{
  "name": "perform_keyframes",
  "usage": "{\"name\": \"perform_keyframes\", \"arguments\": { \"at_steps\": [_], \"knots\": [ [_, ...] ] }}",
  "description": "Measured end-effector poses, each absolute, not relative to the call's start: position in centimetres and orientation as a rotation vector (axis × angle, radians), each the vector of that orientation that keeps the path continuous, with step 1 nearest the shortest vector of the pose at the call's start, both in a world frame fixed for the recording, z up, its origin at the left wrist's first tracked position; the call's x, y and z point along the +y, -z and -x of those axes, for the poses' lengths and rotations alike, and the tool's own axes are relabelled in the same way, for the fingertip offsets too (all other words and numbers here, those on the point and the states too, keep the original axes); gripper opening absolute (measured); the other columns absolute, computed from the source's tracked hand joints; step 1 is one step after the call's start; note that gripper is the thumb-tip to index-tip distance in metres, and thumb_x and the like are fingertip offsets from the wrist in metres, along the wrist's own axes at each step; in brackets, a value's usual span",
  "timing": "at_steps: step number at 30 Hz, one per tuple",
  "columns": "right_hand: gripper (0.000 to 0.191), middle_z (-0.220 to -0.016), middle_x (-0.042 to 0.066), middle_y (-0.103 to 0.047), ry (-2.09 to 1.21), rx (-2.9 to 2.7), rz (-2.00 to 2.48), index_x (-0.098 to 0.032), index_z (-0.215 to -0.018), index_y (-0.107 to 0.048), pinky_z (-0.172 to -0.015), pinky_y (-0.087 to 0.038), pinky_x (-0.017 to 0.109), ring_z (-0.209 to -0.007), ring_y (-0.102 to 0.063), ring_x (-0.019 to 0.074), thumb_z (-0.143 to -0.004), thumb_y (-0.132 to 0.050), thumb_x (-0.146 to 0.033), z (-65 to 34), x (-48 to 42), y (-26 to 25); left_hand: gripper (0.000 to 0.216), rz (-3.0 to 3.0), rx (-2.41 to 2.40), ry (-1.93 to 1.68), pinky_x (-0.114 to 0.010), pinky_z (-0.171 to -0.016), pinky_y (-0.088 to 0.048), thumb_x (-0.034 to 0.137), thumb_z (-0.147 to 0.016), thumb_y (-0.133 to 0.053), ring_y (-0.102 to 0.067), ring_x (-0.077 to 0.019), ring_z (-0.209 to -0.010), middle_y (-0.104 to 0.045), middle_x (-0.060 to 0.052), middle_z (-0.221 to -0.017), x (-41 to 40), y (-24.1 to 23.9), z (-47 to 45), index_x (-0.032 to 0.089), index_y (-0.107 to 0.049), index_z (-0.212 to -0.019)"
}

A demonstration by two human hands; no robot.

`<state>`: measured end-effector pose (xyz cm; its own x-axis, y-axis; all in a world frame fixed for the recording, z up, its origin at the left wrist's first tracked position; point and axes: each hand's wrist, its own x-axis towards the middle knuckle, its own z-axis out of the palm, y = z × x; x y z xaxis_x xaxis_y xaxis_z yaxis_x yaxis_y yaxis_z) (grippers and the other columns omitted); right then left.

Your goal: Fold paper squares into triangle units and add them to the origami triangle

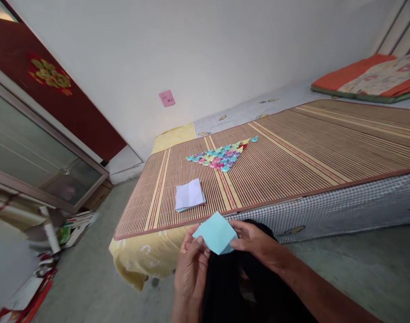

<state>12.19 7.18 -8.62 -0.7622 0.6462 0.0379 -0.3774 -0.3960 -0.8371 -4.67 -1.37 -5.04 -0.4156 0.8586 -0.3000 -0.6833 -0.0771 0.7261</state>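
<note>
Head-height view down onto two bare hands held just short of a low bed. Beyond the grip, filling most of the scene, a white wall point(208, 45) and a bed point(147, 255) covered by a striped bamboo mat point(292, 148), with yellow sheet at the near left corner and checked fabric along the near side.

Far to the left of the grip, a glass-fronted cabinet point(33, 152), contents too dim to tell, with loose papers and packets point(57, 233) on the floor below it. Far ahead and to the right, a folded orange-edged blanket point(369, 78) on the bed's far end.

Straight ahead of the grip and well apart from it, a flat triangle of small folded paper pieces point(221, 155) in pink, blue and yellow, lying on the mat. Nearer, just ahead and slightly left, a small stack of square paper sheets point(189, 195), white on top, close to the mat's near edge.

In the grip itself, a pale blue paper point(216, 234), folded into a rough diamond, held in the air over a dark-clothed lap point(232, 287), short of the bed edge. Left hand point(191, 264) pinched shut on its left corner, right hand point(254, 242) pinched shut on its right corner, both equally near. About as wide as deep, no clear long axis; one corner pointing away toward the stack.

Smallest, a pink note point(167, 98) stuck on the wall, far ahead.
</note>
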Motion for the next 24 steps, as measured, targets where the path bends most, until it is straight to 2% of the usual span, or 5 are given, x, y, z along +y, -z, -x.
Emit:
{"name": "perform_keyframes", "arguments": {
  "at_steps": [3, 8, 15, 20, 24],
  "knots": [
    [0.056, -0.124, 0.010, -0.072, -2.170, -1.150, 0.362, -0.019, -0.124, -0.070, -0.105, -0.045, 0.041, -0.117, -0.065, 0.0271, -0.075, -0.086, -0.041, -12.0, 7.1, 8.2, 0.043, -0.245, 0.989, -1.729, -0.033, -0.084, -0.060, 0.014, -0.068, -0.086, -0.074, -0.0199, -0.088, -0.078, -0.010, -0.100, -1.3, 5.2, 4.7, 0.017, -0.070, -0.107],
    [0.056, -0.112, 0.011, -0.074, -2.292, -1.119, 0.303, -0.015, -0.120, -0.071, -0.095, -0.051, 0.040, -0.102, -0.069, 0.0269, -0.074, -0.085, -0.045, -11.8, 6.4, 7.4, 0.051, -0.272, 1.021, -1.709, -0.034, -0.088, -0.058, 0.016, -0.070, -0.084, -0.074, -0.0221, -0.092, -0.078, -0.008, -0.099, -1.3, 5.2, 4.7, 0.019, -0.069, -0.119],
    [0.056, -0.117, 0.010, -0.073, -2.233, -1.030, 0.283, -0.019, -0.126, -0.067, -0.101, -0.047, 0.041, -0.112, -0.066, 0.0272, -0.077, -0.083, -0.042, -10.4, 6.1, 8.9, 0.057, -0.214, 0.918, -1.672, -0.040, -0.093, -0.057, 0.014, -0.074, -0.080, -0.073, -0.0254, -0.099, -0.076, -0.012, -0.108, -1.7, 5.1, 4.4, 0.018, -0.066, -0.129],
    [0.049, -0.096, 0.008, -0.075, -2.369, -1.010, 0.309, -0.015, -0.108, -0.073, -0.079, -0.052, 0.031, -0.085, -0.069, 0.0211, -0.072, -0.086, -0.045, -10.2, 5.3, 9.2, 0.059, -0.144, 0.869, -1.628, -0.040, -0.090, -0.059, 0.012, -0.072, -0.080, -0.074, -0.0261, -0.095, -0.076, -0.015, -0.110, -1.7, 5.1, 4.5, 0.016, -0.067, -0.129],
    [0.038, -0.078, 0.000, -0.070, -2.376, -1.037, 0.395, -0.015, -0.095, -0.074, -0.060, -0.047, 0.023, -0.054, -0.055, 0.0091, -0.069, -0.089, -0.038, -11.0, 5.5, 8.1, 0.050, -0.089, 0.905, -1.722, -0.033, -0.082, -0.060, 0.008, -0.077, -0.073, -0.074, -0.0220, -0.090, -0.077, -0.012, -0.103, -1.3, 5.2, 5.1, 0.016, -0.068, -0.126]
  ]
}}
